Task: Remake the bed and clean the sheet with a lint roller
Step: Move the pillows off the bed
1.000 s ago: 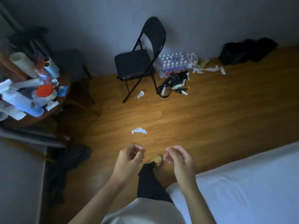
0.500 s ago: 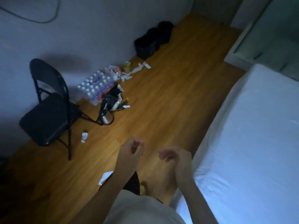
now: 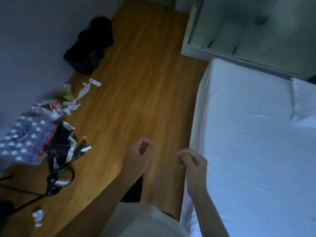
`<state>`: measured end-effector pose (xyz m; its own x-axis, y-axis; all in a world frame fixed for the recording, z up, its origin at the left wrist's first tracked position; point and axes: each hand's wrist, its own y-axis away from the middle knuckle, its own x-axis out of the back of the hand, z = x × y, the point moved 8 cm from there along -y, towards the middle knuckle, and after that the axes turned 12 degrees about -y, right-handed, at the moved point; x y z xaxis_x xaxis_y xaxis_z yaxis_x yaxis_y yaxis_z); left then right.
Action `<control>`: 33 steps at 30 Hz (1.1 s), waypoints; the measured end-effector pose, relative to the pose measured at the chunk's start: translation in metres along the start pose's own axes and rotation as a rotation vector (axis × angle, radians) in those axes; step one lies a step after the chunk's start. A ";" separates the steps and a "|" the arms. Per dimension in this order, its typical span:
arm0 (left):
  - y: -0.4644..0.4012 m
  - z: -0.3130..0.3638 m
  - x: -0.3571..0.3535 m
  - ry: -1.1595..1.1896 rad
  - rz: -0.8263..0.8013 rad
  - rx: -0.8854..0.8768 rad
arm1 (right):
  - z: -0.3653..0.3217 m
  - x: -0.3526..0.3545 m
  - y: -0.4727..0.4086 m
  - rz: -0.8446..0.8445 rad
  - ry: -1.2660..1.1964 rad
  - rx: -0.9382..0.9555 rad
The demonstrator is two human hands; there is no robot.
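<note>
Left hand (image 3: 139, 155): lower centre of the frame, over the floor (image 3: 145, 86), fingers curled into a loose fist; no object visible in it. Right hand (image 3: 192, 162): just right of the left hand, apart from it, at the bed (image 3: 253, 134) edge, fingers curled inward; whether it pinches anything cannot be told.

The bed fills the right of the frame, with a white sheet (image 3: 239, 168) spread flat and a pillow (image 3: 304, 101) at the right edge.

Left of the frame: bottle pack (image 3: 25, 141), kettle (image 3: 62, 179), paper scraps (image 3: 83, 90). Upper left: dark bins (image 3: 90, 48) by the wall.
</note>
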<state>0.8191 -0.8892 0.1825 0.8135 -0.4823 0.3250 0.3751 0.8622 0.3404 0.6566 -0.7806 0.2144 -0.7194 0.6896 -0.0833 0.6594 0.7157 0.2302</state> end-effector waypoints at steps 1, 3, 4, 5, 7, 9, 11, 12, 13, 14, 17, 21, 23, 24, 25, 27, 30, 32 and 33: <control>-0.025 0.016 -0.001 0.003 -0.011 -0.011 | -0.012 0.000 -0.020 0.027 -0.001 0.014; -0.071 0.050 -0.006 0.007 -0.061 -0.035 | -0.034 -0.002 -0.056 0.096 -0.021 0.035; -0.092 0.062 -0.009 0.004 -0.084 -0.030 | -0.041 -0.001 -0.073 0.127 -0.019 0.037; -0.109 0.073 -0.014 -0.005 -0.109 -0.032 | -0.047 0.001 -0.088 0.155 -0.010 0.043; -0.138 0.089 -0.023 -0.030 -0.148 -0.046 | -0.054 0.007 -0.117 0.219 0.009 0.041; -0.166 0.098 -0.032 -0.035 -0.178 -0.056 | -0.057 0.012 -0.151 0.280 -0.005 0.025; -0.202 0.106 -0.042 -0.050 -0.203 -0.046 | -0.059 0.012 -0.190 0.312 -0.035 0.015; -0.223 0.110 -0.048 -0.064 -0.204 -0.039 | -0.060 0.011 -0.211 0.319 -0.048 0.014; -0.246 0.116 -0.053 -0.077 -0.203 -0.031 | -0.061 0.011 -0.234 0.320 -0.061 0.017; -0.269 0.124 -0.057 -0.088 -0.201 -0.028 | -0.063 0.011 -0.258 0.319 -0.077 0.017; -0.342 0.155 -0.067 -0.134 -0.181 -0.048 | -0.072 0.008 -0.341 0.305 -0.128 0.017; -0.445 0.221 -0.079 -0.168 -0.122 -0.069 | -0.110 0.001 -0.471 0.249 -0.168 0.008; -0.481 0.250 -0.087 -0.170 -0.113 -0.057 | -0.134 0.001 -0.517 0.217 -0.163 0.019; -0.500 0.265 -0.092 -0.160 -0.098 -0.072 | -0.144 0.004 -0.539 0.206 -0.166 0.038; -0.520 0.281 -0.100 -0.156 -0.089 -0.088 | -0.153 0.005 -0.560 0.193 -0.168 0.054; -0.557 0.305 -0.118 -0.143 -0.093 -0.095 | -0.166 0.015 -0.599 0.212 -0.175 0.045; -0.598 0.328 -0.146 -0.194 -0.124 -0.126 | -0.172 0.033 -0.645 0.297 -0.173 0.028; -0.625 0.339 -0.162 -0.200 -0.158 -0.140 | -0.173 0.043 -0.672 0.338 -0.176 0.014; -0.640 0.345 -0.170 -0.194 -0.173 -0.145 | -0.174 0.048 -0.688 0.355 -0.174 0.015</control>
<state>0.2873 -1.4123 0.2141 0.6370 -0.6328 0.4402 0.5720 0.7708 0.2803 0.1309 -1.2593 0.2206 -0.3994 0.9018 -0.1649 0.8645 0.4304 0.2597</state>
